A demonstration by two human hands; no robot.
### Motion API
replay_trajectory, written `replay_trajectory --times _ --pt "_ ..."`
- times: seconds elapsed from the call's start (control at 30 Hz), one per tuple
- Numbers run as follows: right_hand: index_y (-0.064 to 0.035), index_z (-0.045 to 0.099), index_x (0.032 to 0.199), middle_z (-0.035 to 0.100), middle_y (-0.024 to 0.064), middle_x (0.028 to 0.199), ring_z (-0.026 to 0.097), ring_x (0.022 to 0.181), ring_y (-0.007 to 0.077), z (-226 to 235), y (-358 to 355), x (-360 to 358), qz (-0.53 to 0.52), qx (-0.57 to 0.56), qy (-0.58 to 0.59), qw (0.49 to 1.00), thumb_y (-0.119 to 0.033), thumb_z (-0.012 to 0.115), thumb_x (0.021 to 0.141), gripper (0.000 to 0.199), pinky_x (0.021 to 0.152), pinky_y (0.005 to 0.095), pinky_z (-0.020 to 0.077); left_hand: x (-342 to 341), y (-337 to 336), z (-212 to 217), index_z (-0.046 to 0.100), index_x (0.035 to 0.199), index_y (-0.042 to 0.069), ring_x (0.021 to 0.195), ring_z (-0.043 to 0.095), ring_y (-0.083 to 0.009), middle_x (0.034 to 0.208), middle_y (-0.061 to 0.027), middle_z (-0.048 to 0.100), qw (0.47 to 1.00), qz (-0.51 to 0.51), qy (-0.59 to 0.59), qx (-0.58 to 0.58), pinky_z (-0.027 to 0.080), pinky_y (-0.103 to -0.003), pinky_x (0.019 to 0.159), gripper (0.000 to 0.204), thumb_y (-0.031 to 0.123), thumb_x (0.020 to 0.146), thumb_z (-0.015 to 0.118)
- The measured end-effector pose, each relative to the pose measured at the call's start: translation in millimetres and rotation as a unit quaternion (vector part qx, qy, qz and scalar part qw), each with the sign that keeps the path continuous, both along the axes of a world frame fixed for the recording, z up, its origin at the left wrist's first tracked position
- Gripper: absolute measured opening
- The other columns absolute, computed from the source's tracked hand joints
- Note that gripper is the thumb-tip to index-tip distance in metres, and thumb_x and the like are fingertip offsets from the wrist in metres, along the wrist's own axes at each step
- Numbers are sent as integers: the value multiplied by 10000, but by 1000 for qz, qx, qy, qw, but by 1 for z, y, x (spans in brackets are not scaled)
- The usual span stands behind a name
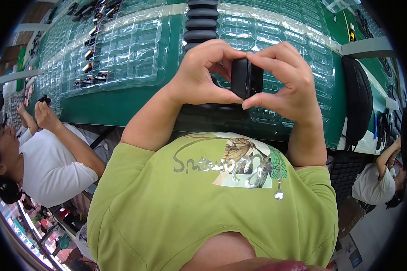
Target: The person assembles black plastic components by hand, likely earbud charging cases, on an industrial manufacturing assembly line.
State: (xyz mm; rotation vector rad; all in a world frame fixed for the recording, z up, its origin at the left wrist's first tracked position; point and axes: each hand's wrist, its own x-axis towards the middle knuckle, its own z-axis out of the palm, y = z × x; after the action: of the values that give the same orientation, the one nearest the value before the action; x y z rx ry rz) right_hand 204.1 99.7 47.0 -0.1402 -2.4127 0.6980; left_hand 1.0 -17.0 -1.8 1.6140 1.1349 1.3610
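Note:
Above the green table, a small black rectangular casing (240, 79) is held upright between both hands. A seam runs down it, and its right side looks darker with small details too fine to make out. My left hand (202, 74) grips its left side, thumb at the bottom edge and fingers at the top. From the right, my right hand (287, 74) pinches the same casing between fingertips above and thumb below. Just beyond my left hand, a column of rounded black pieces (201, 21) lies over clear plastic trays (276, 27).
To the left, a clear compartment tray (135, 58) carries several small black and metallic parts (89, 54). A black elongated case (357, 97) lies on the right. Co-workers sit on both sides, one person in a white shirt (61, 167) at left and another person (376, 183) at right.

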Motion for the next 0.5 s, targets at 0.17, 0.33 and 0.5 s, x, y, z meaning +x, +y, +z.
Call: replay_trajectory --times 0.17,0.33,0.5 --pt "-44 722 1107 683 85 965 625 905 274 0 2 -3 -4 -24 29 999 -352 933 515 700 796 370 507 -2 0 -3 579 1267 -11 1030 663 -178 1126 -71 583 997 -15 -72 -22 590 -309 859 751 95 616 938" --pt "-50 734 1102 684 78 1014 617 935 255 -2 -1 -3 6 -37 19 999 -351 937 506 698 818 352 504 -3 -2 -5 574 1271 -11 1062 657 -183 1154 -76 588 996 -25 -84 -24 588 -314 871 762 76 609 940" --pt "-54 744 1097 684 72 1008 613 925 246 -4 0 -5 -10 -47 23 999 -365 937 485 713 816 347 503 -2 0 -5 572 1266 -13 1064 655 -182 1153 -74 590 995 -20 -96 -26 588 -314 870 760 46 602 937"
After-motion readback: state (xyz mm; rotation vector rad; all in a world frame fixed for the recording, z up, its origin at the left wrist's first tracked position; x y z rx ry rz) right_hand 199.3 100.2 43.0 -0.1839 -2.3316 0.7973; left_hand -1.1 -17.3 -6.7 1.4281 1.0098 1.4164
